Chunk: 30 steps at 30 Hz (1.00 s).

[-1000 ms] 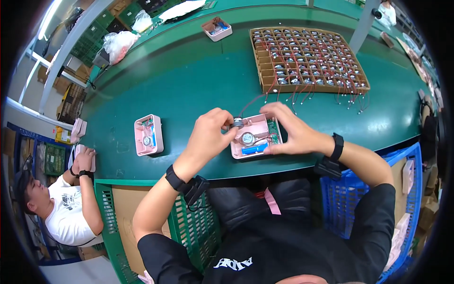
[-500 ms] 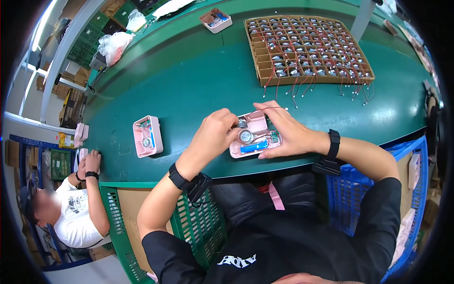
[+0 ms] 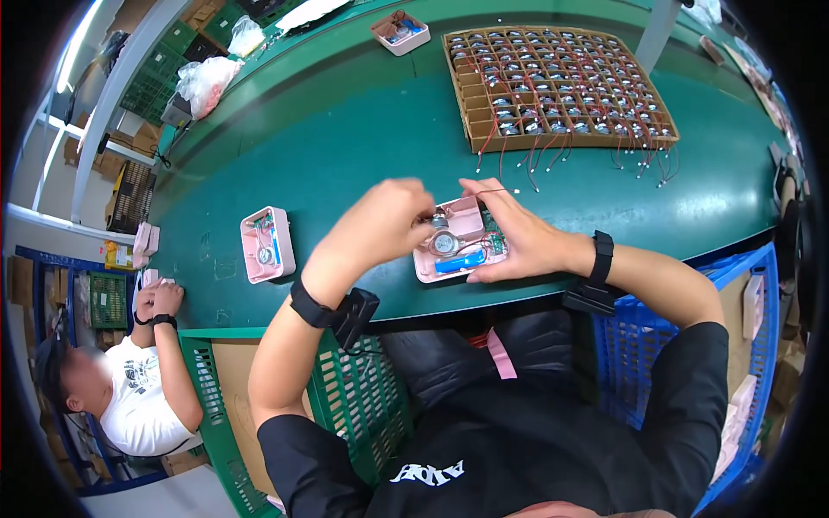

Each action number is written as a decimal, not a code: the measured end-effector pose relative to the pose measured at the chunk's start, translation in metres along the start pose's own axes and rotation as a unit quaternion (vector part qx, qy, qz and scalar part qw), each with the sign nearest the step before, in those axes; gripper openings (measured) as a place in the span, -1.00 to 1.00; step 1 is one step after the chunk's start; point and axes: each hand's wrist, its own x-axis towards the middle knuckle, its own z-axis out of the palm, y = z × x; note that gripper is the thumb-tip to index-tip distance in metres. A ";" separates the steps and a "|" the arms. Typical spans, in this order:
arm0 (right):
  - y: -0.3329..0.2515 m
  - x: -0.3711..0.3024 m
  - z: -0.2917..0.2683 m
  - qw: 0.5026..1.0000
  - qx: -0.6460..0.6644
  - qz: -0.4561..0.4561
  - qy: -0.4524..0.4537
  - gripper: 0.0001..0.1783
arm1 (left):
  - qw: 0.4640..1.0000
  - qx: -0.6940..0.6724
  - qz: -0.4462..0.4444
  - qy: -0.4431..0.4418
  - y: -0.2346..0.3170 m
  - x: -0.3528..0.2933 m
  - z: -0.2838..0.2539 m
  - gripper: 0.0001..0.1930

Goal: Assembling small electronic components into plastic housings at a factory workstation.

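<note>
A pink plastic housing lies open on the green table in front of me. Inside it are a blue cylindrical battery, a round silver speaker and a green circuit board. My left hand pinches a second small round speaker at the housing's far left part; its fingertips are partly hidden. My right hand grips the housing's right side, thumb and fingers spread around it. A thin red wire with a white connector passes over the right fingers.
A cardboard divider tray of wired speakers stands at the back right. Similar pink housings sit to the left and at the far edge. A green crate and a blue crate flank my lap. A co-worker works at far left.
My left hand has tilted and shifted slightly upward, still pinching the small speaker. The housing sits slightly further left in view, with my right hand on it.
</note>
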 end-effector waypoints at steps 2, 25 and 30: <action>0.000 0.003 0.002 1.000 -0.012 -0.023 0.010 0.32 | 0.987 0.013 0.097 0.130 0.026 0.029 -0.013 -0.81; -0.054 -0.019 -0.005 0.986 -0.157 -0.001 0.063 -0.58 | 0.955 -0.197 0.130 0.182 0.022 0.031 0.027 -0.89; -0.045 -0.024 -0.008 0.990 -0.130 -0.037 0.040 -0.71 | 0.966 0.030 0.226 0.120 0.024 0.032 0.025 -0.92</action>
